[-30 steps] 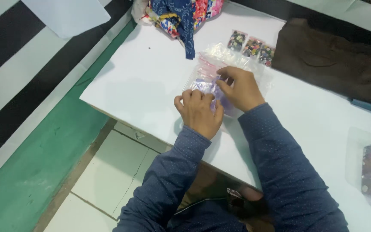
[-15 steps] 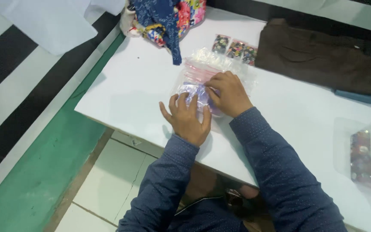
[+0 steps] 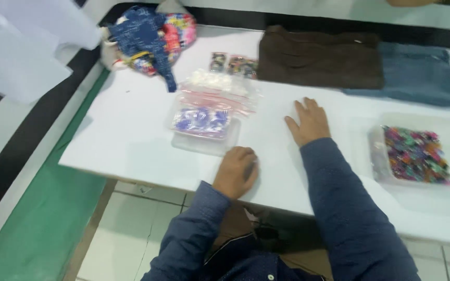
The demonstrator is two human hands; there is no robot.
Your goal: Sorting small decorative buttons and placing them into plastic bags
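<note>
A white table (image 3: 131,140) fills most of the frame, its near edge running from the left middle down toward the lower right. Below it, at the bottom centre, the floor is laid with pale tiles (image 3: 131,229) with thin dark joints. To the lower left lies a green strip of floor (image 3: 37,229), edged by a brownish border. Beyond that, on the left side, run broad black and white bands (image 3: 6,151). A white sheet (image 3: 22,47) hangs in the upper left corner. The light is even and bright, with soft shadows.
</note>
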